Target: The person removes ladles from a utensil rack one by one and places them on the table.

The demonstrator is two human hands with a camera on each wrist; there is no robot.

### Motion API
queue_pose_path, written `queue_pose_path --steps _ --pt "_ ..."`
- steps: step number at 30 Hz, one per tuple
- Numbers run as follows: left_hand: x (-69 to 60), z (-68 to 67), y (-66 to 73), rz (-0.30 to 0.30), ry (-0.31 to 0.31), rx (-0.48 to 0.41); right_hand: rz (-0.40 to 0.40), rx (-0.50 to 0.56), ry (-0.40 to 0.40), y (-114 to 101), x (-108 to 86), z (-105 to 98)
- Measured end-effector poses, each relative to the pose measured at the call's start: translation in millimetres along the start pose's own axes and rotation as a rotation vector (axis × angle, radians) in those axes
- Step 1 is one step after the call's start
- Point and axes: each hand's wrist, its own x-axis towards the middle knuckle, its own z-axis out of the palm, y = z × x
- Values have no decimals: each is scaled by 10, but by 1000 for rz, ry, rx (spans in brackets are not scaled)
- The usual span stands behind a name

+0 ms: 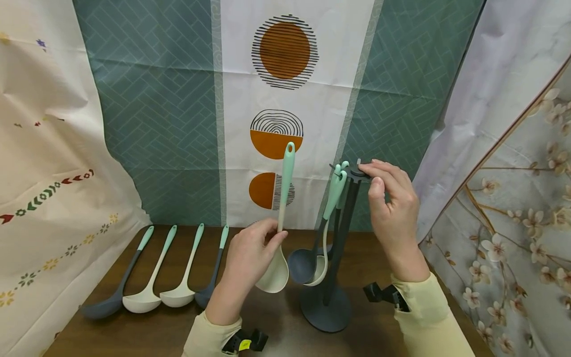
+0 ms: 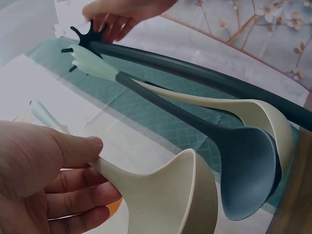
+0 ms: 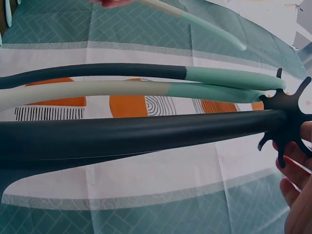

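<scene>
My left hand (image 1: 252, 253) pinches a cream ladle (image 1: 274, 275) by the lower part of its handle, between thumb and fingers. The ladle stands upright, its mint-green handle end (image 1: 288, 171) on top, left of a dark utensil stand (image 1: 343, 233). At the stand's top, my right hand (image 1: 394, 208) holds the hooked rim (image 3: 287, 112) with its fingertips. Dark ladle (image 2: 248, 170) and cream ladle (image 2: 273, 122) hang side by side from hooks on the stand's left. Part of another dark bowl shows behind them.
Left on the brown table (image 1: 147, 337) lie several ladles in a row: a dark one (image 1: 104, 307), two cream ones (image 1: 142, 301) and another dark one (image 1: 206, 295), partly behind my left arm. The stand's round base (image 1: 327, 317) rests on the table. Patterned cloths hang behind and at both sides.
</scene>
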Motion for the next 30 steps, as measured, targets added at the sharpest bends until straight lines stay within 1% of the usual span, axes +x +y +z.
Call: queue_pose_path --steps 5,12,19,26,30 --pt "-8 43 -48 -2 -26 31 -8 13 -3 9 6 -26" --pt "-63 61 -184 -73 -57 72 -14 19 -5 -1 6 -24" --pt "-73 76 -301 -122 -97 97 2 28 3 -4 5 -18" --pt "-96 124 -434 -150 -137 122 16 25 5 -1 -16 -17" --pt "-104 138 -485 -165 -156 129 24 28 9 2 -31 -20"
